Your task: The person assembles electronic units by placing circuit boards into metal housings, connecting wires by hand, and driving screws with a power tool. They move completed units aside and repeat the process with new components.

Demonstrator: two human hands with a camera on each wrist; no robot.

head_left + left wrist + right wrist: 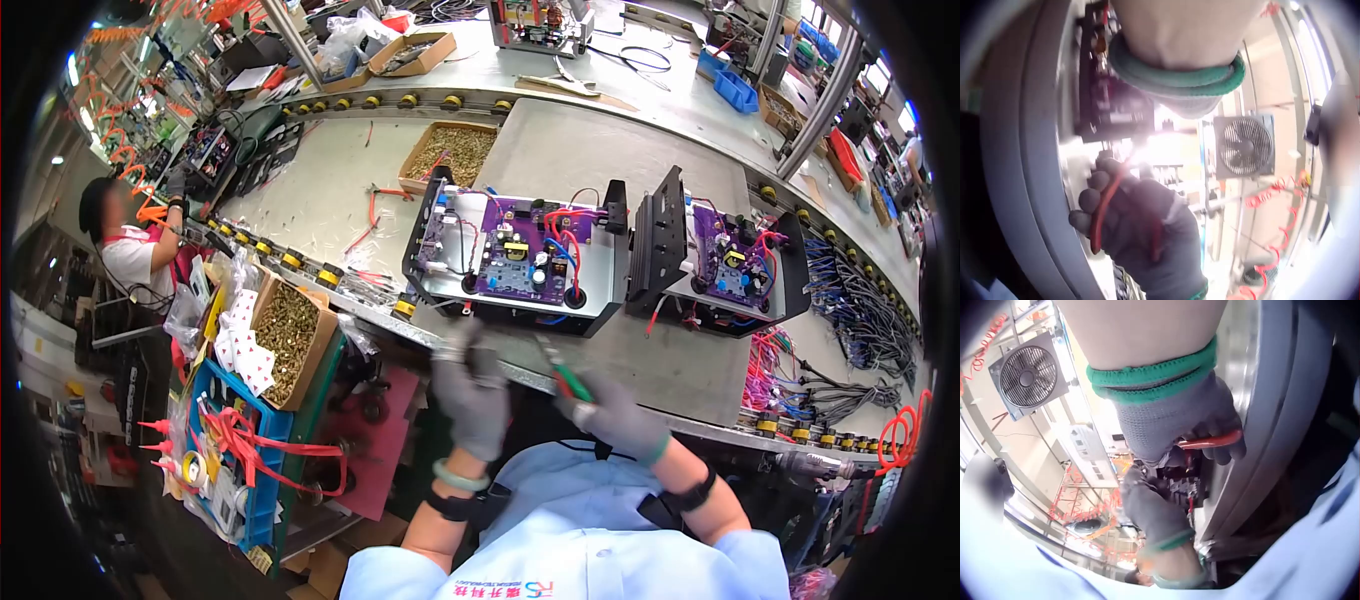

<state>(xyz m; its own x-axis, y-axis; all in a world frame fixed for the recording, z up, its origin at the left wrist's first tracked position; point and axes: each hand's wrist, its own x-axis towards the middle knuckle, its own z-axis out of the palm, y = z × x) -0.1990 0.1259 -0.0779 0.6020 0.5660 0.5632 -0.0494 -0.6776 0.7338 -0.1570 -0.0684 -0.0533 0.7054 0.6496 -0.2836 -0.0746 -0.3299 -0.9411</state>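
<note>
In the head view, my gloved right hand [615, 415] grips pliers [572, 384] with red-and-green handles, their tip toward the near edge of the bench. The red handles [1105, 209] lie across that palm in the left wrist view; one handle [1213, 441] shows under the curled fingers in the right wrist view. My gloved left hand [470, 400] is blurred, beside the near-left corner of an open black case with a purple circuit board [515, 250]. Whether its fingers hold anything cannot be told. A second open case [730, 250] stands to the right.
A box of small brass-coloured parts [455, 150] stands behind the first case. Another parts box [290, 335] and a blue crate [262, 470] are at left. Black cables [860, 310] lie at right. A person [140, 245] works at far left.
</note>
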